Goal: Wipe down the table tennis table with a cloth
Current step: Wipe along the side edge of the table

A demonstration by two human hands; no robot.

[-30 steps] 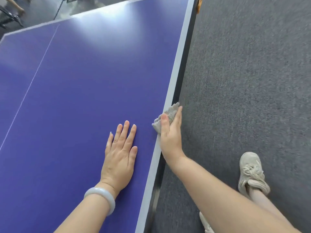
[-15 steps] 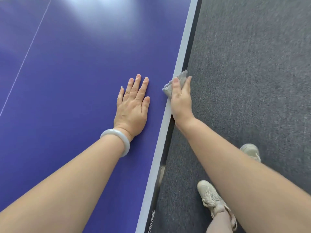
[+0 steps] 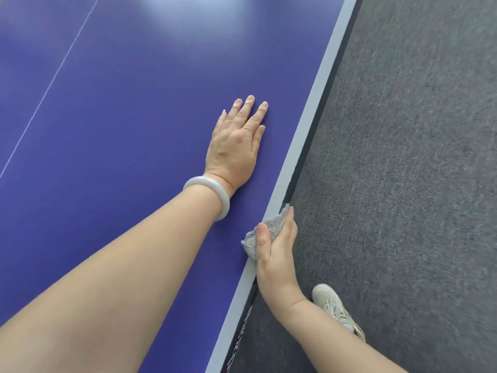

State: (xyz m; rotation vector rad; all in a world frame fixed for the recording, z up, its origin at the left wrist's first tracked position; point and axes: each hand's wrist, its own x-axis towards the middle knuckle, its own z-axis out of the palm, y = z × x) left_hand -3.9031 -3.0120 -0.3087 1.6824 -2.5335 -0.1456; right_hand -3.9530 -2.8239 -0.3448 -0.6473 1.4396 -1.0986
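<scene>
Left hand (image 3: 236, 146): flat, palm down on the blue top of the bench (image 3: 121, 117); fingers straight, close together, pointing away from the body; nothing held.
Right hand (image 3: 277, 254): at the side edge of the bench; thumb on top, remaining fingers extended down the outer side; clamped on the cloth (image 3: 275, 220).
Cloth: grey, fluffy, bunched; pressed on the pale edge band (image 3: 317, 95), nearer the body than the left wrist.
Forearms: both bare; left across the blue top, right outside the edge above the floor.
Count: two hands; one cloth; one pale bracelet (image 3: 212, 189) on the left wrist; one pale shoe (image 3: 336, 308).
Markings: one thin white line (image 3: 53, 79) across the blue top.
Floor (image 3: 403, 157): dark grey carpet beside the bench, under the shoe.
</scene>
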